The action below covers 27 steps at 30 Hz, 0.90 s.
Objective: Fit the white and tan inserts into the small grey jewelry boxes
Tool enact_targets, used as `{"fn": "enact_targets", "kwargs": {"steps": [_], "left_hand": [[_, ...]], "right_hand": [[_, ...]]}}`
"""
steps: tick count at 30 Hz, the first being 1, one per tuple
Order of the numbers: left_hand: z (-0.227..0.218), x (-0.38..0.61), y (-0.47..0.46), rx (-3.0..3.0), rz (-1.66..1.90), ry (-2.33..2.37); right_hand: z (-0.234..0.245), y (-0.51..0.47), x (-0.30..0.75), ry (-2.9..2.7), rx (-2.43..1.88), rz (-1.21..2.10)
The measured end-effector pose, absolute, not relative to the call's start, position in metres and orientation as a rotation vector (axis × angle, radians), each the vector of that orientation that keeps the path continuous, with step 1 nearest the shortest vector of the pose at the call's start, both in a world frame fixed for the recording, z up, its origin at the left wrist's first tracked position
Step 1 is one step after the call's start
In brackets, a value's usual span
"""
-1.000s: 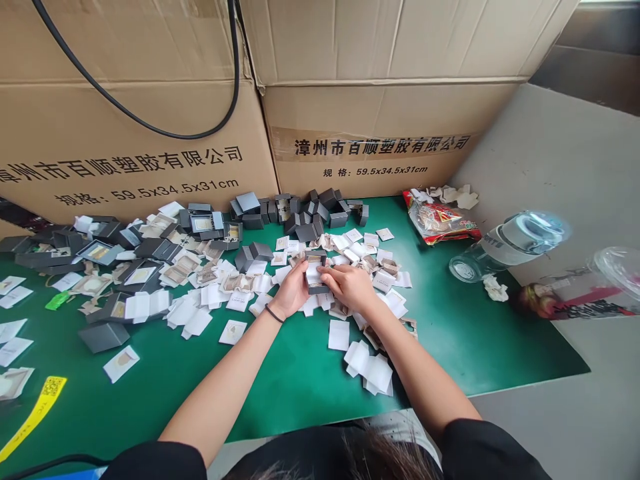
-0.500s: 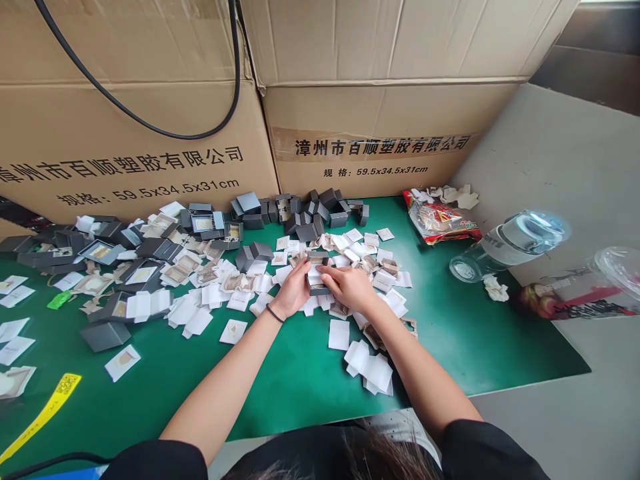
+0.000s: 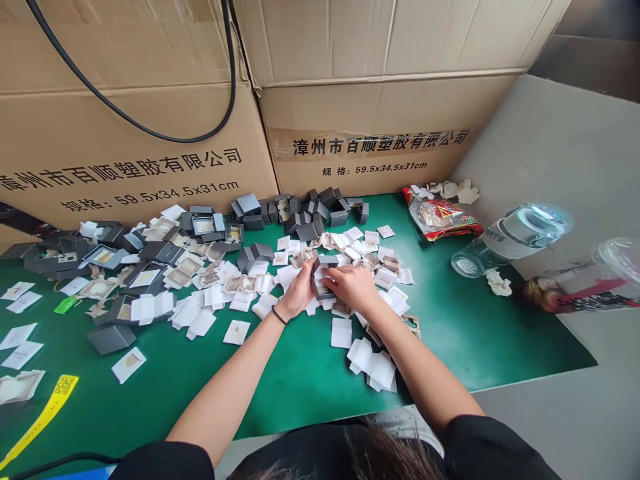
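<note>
My left hand (image 3: 301, 292) is closed around the left side of a small dark jewellery box (image 3: 320, 288), which is open and tilted, with a pale lining or card in it. The fingers of my right hand (image 3: 354, 285) are bent and press at the right side and opening of the same box; what lies under their tips is hidden. Around both hands lie many white cards (image 3: 341, 333) and crumpled beige inserts (image 3: 241, 283). Another pair of dark boxes (image 3: 256, 255) rests just beyond my left hand.
Tall cardboard cartons (image 3: 370, 110) stand along the back of the green table (image 3: 465, 347). More dark boxes (image 3: 113, 339) are heaped at left and back. To the right are a red snack bag (image 3: 443, 217), a clear bottle (image 3: 505, 243) and a plastic cup (image 3: 595, 283). A black cable (image 3: 190, 139) hangs above.
The dark box has turned and tilted in my left hand. My right index finger no longer stretches across its white inside; the right fingers are now bent at its right side.
</note>
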State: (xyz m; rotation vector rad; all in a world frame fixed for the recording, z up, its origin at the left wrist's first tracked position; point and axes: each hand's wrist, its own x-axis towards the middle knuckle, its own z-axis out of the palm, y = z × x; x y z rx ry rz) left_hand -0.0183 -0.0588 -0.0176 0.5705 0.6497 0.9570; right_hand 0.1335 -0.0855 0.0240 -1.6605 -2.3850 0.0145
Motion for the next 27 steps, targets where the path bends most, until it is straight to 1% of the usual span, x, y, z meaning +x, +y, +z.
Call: {"fn": "enact_targets", "kwargs": {"steps": [10, 19, 27], "left_hand": [[-0.0119, -0.0166, -0.0634, 0.634, 0.965, 0.581], [-0.0154, -0.0185, -0.0635, 0.584, 0.96, 0.591], [-0.0108, -0.0203, -0.0648, 0.682, 0.943, 0.57]], "right_hand": [[0.0223, -0.0841, 0.1316, -2.437, -1.692, -0.04], [0.0217, -0.0817, 0.1281, -2.437, -1.734, -0.018], [0.0216, -0.0833, 0.1274, -2.435, -1.729, -0.02]]}}
